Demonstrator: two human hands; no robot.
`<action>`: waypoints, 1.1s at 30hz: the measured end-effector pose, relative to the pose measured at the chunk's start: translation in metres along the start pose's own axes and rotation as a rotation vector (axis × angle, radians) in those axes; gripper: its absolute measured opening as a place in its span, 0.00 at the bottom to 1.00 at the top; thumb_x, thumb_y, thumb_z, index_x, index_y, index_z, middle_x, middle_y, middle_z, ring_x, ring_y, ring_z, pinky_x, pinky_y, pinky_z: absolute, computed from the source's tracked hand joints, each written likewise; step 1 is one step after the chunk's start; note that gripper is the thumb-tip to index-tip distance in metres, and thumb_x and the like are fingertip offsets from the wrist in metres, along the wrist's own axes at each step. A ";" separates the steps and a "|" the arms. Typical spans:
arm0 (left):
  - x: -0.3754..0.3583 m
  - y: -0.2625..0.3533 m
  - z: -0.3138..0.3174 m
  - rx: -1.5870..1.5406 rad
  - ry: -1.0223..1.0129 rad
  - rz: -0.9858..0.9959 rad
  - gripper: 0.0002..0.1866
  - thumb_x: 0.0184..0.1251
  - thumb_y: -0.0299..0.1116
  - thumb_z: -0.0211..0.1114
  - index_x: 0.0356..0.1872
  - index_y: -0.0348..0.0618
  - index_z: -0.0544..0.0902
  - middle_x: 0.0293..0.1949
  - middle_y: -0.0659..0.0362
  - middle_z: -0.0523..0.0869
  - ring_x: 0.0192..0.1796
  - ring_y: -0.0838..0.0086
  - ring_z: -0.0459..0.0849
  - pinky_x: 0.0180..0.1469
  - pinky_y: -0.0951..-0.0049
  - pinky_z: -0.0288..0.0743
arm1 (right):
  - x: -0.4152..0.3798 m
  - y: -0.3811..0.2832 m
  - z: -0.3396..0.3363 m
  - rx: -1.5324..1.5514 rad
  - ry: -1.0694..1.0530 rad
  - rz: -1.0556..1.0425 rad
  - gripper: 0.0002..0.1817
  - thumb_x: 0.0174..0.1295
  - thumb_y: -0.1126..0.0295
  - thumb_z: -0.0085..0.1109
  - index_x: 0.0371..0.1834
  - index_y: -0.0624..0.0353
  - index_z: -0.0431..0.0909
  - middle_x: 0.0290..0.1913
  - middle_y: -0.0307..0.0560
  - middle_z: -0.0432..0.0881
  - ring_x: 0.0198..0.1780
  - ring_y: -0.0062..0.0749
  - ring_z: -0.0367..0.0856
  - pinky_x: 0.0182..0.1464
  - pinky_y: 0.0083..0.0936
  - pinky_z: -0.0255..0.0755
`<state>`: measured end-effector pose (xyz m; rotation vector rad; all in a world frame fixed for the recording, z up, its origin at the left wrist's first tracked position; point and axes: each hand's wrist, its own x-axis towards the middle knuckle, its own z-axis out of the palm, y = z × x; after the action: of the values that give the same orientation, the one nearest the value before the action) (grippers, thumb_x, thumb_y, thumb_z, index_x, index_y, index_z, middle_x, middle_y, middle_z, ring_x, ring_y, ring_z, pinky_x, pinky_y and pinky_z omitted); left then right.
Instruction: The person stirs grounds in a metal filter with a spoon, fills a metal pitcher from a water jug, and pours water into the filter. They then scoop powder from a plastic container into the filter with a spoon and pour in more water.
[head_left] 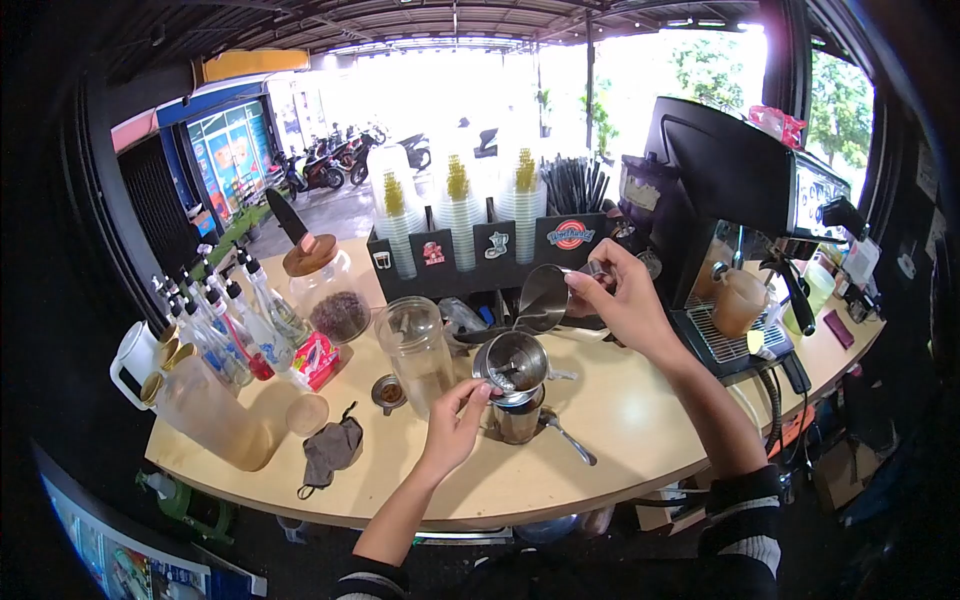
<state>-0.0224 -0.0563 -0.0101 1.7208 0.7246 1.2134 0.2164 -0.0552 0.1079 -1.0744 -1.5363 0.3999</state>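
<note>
My right hand (pixel 632 300) grips a metal pitcher (pixel 543 300) by its handle and holds it tilted to the left. Its spout is over a round metal drip filter (pixel 512 360), and a thin stream seems to run down from it. At the filter's near left edge, the fingers of my left hand (pixel 455 430) are pinched on it. Below the filter stands a glass (pixel 520 424) with brown contents. A spoon (pixel 573 443) lies beside the glass on the right. Just left of the filter is a tall clear jar (pixel 415 345).
Cup stacks and black straws (pixel 575 187) fill a black holder (pixel 485 247) at the back. Syrup bottles (pixel 240 315), a jug (pixel 205 410) and a dark cloth mask (pixel 333 452) are on the left. An espresso machine (pixel 705 190) stands right, a brown-filled pitcher (pixel 740 303) on its tray.
</note>
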 end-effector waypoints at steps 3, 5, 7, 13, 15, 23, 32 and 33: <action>0.000 -0.003 -0.001 -0.002 0.003 -0.015 0.15 0.73 0.36 0.52 0.39 0.33 0.81 0.35 0.60 0.84 0.39 0.82 0.76 0.43 0.79 0.70 | -0.001 0.006 -0.005 0.028 0.009 0.002 0.16 0.58 0.71 0.63 0.26 0.60 0.63 0.22 0.31 0.59 0.25 0.13 0.57 0.26 0.17 0.57; 0.000 -0.002 -0.001 -0.014 0.008 -0.019 0.15 0.73 0.36 0.52 0.39 0.33 0.81 0.34 0.61 0.83 0.39 0.82 0.76 0.43 0.78 0.69 | -0.003 0.005 -0.008 0.046 0.022 -0.012 0.16 0.59 0.71 0.63 0.25 0.59 0.62 0.23 0.30 0.57 0.26 0.12 0.56 0.26 0.15 0.56; 0.001 -0.003 -0.003 -0.019 0.003 -0.024 0.15 0.73 0.36 0.52 0.39 0.33 0.81 0.34 0.61 0.83 0.39 0.82 0.75 0.43 0.78 0.69 | -0.007 0.007 -0.013 0.079 0.031 0.007 0.15 0.59 0.71 0.63 0.26 0.59 0.63 0.23 0.30 0.59 0.26 0.11 0.57 0.27 0.15 0.56; 0.006 -0.002 -0.002 -0.118 0.034 -0.027 0.15 0.74 0.37 0.51 0.39 0.35 0.80 0.29 0.67 0.76 0.32 0.86 0.68 0.36 0.82 0.62 | -0.033 0.020 -0.029 0.212 0.074 0.112 0.12 0.63 0.73 0.59 0.27 0.58 0.65 0.24 0.33 0.71 0.27 0.11 0.68 0.27 0.14 0.63; 0.007 -0.002 -0.004 -0.113 0.047 0.007 0.15 0.75 0.38 0.50 0.38 0.36 0.80 0.23 0.71 0.68 0.26 0.89 0.62 0.28 0.86 0.56 | -0.050 0.034 -0.032 0.386 0.124 0.196 0.12 0.63 0.73 0.59 0.26 0.57 0.65 0.24 0.34 0.71 0.27 0.13 0.70 0.28 0.15 0.66; 0.010 0.006 -0.011 -0.141 0.010 -0.093 0.15 0.74 0.38 0.51 0.39 0.35 0.80 0.32 0.67 0.79 0.34 0.87 0.69 0.40 0.83 0.65 | -0.125 0.127 -0.041 0.560 0.296 0.321 0.12 0.64 0.73 0.56 0.24 0.56 0.65 0.21 0.38 0.70 0.22 0.24 0.70 0.26 0.23 0.68; 0.007 -0.017 -0.009 -0.180 -0.045 -0.138 0.16 0.75 0.39 0.50 0.39 0.36 0.80 0.34 0.66 0.80 0.35 0.86 0.70 0.43 0.83 0.66 | -0.149 0.159 -0.032 0.605 0.516 0.378 0.12 0.64 0.75 0.55 0.24 0.55 0.64 0.20 0.38 0.68 0.19 0.26 0.69 0.25 0.25 0.67; 0.006 -0.015 -0.007 -0.180 -0.042 -0.135 0.16 0.75 0.39 0.50 0.39 0.36 0.80 0.34 0.66 0.80 0.35 0.86 0.70 0.43 0.83 0.66 | -0.151 0.166 -0.031 0.645 0.521 0.361 0.12 0.64 0.75 0.54 0.24 0.55 0.64 0.20 0.38 0.68 0.19 0.27 0.69 0.24 0.24 0.66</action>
<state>-0.0267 -0.0420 -0.0200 1.5210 0.6737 1.1119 0.2996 -0.0991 -0.0980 -0.8396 -0.6709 0.7363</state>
